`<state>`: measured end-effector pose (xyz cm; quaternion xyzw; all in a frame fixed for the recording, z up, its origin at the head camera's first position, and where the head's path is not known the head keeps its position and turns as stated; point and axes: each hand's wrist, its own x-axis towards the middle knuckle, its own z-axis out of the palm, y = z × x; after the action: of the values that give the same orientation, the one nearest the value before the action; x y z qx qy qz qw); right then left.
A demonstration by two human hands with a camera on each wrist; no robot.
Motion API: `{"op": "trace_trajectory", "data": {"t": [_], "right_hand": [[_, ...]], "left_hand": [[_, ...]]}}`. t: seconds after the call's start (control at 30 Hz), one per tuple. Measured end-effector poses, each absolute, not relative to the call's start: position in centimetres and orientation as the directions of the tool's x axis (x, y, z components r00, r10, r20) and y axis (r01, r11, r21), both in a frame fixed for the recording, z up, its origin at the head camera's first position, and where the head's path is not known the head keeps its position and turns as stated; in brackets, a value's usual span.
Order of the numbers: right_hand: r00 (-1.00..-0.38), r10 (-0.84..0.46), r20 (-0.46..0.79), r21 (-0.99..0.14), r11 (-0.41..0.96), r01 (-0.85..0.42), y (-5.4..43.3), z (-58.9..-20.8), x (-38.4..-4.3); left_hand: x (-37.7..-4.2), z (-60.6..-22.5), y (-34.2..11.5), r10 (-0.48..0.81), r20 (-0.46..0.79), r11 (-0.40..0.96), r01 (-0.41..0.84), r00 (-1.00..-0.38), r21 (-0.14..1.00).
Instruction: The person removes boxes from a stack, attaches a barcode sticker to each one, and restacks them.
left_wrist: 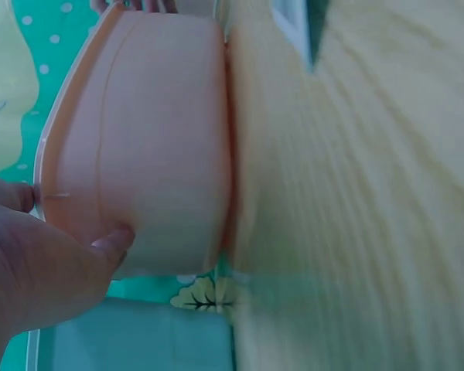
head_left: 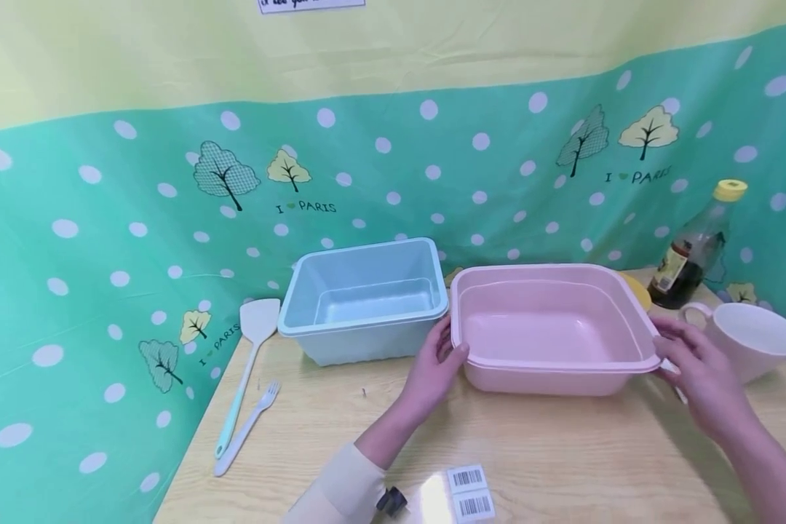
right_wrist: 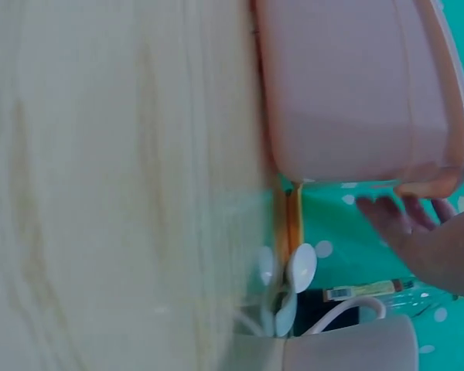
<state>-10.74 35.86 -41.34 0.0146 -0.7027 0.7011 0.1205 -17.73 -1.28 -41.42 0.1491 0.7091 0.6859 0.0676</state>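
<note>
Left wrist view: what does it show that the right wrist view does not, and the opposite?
Only left wrist: the left hand, the light blue plastic basin, and a blurred pale object at the top edge, unidentifiable.
Only right wrist: the pale mug with loop handle, the white oval spoon, the labelled bottle, a partly hidden orange-yellow object.
Both: the pink rectangular plastic basin, the right hand (only fingers in left wrist), the wooden table, the green white-dotted cloth.

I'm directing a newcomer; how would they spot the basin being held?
On the wooden table, find the blue tub. Right of it, between the left hand and right hand, is the rectangular basin; unlike the tub, it is pink.
</note>
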Motion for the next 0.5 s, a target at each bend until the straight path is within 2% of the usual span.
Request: {"op": "trace_trajectory", "data": {"t": [0.07,0.13,0.2,0.27,0.3,0.33,0.4,0.5], "right_hand": [[-0.961,0.222,0.164,-0.986,0.071,-0.151,35.6,-40.6,-10.6],[-0.921,0.361,0.145,-0.987,0.113,-0.111,35.2,-39.5,-10.5],[-0.835,0.532,0.141,-0.99,0.091,-0.11,34.5,-38.3,-10.3],[-0.717,0.676,0.169,-0.984,0.077,-0.159,33.6,-37.2,-10.0],[-0.655,0.731,0.194,-0.98,0.117,-0.16,33.1,-36.7,-9.9],[-0.604,0.765,0.222,-0.972,0.128,-0.195,32.7,-36.3,-9.7],[-0.543,0.774,0.326,-0.94,0.205,-0.272,31.7,-36.0,-9.3],[-0.519,0.721,0.46,-0.871,0.253,-0.421,30.2,-35.9,-8.4]], "left_hand": [[-17.6,-41.4,-1.7,0.302,0.093,0.029,0.107,-0.949,0.994],[-17.5,-41.3,-2.1,0.304,0.086,0.039,0.103,-0.949,0.994],[-17.3,-41.3,-2.7,0.299,0.082,0.053,0.102,-0.951,0.993],[-17.0,-41.3,-3.4,0.293,0.074,0.062,0.096,-0.953,0.993],[-16.8,-41.3,-3.7,0.291,0.066,0.07,0.089,-0.954,0.994],[-16.6,-41.4,-4.0,0.29,0.055,0.074,0.08,-0.956,0.994],[-16.1,-41.5,-4.5,0.294,0.031,0.087,0.06,-0.955,0.994],[-15.2,-41.5,-5.0,0.32,-0.011,0.122,0.03,-0.947,0.992]]}}
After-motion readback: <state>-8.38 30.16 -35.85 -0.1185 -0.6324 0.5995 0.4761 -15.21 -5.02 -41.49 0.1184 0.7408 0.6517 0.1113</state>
